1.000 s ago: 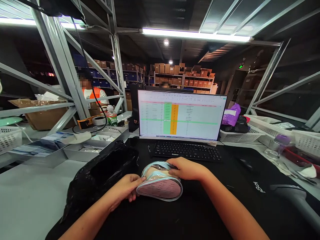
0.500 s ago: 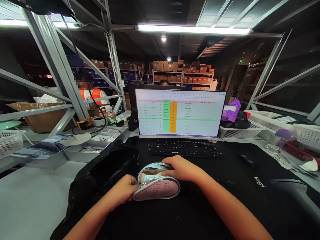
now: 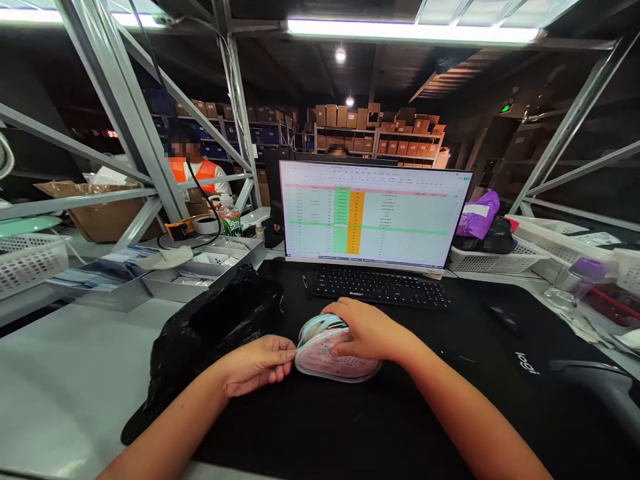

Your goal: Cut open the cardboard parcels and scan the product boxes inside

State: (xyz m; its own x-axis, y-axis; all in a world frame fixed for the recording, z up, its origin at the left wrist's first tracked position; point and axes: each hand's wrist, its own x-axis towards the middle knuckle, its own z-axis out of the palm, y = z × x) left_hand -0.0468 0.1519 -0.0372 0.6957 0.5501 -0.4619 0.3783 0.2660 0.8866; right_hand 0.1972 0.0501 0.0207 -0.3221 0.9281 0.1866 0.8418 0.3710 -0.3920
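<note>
A small clear pouch [image 3: 336, 353] with pale blue trim and a pink panel stands on the black desk mat [image 3: 310, 427]. My right hand [image 3: 367, 330] grips it from above, with the thumb on the front panel and the fingers over the top edge. Closed in a pinch, my left hand [image 3: 265, 365] is at the pouch's left end; whether a zipper pull lies between the fingertips is too small to make out. Behind my left forearm lies an open black plastic bag [image 3: 200, 340].
Behind the pouch are a keyboard [image 3: 380, 288] and a monitor [image 3: 310, 220] with a spreadsheet. Grey trays [image 3: 200, 270] of papers stand left; a mouse [image 3: 503, 317], a scanner-like device [image 3: 600, 377] and white baskets [image 3: 500, 263] are right. A person in an orange vest [image 3: 213, 170] is beyond the frame posts.
The pouch's upper opening has narrowed, and its front panel has turned more upright. My right thumb has come out of the opening onto the front. The camera view has shifted slightly.
</note>
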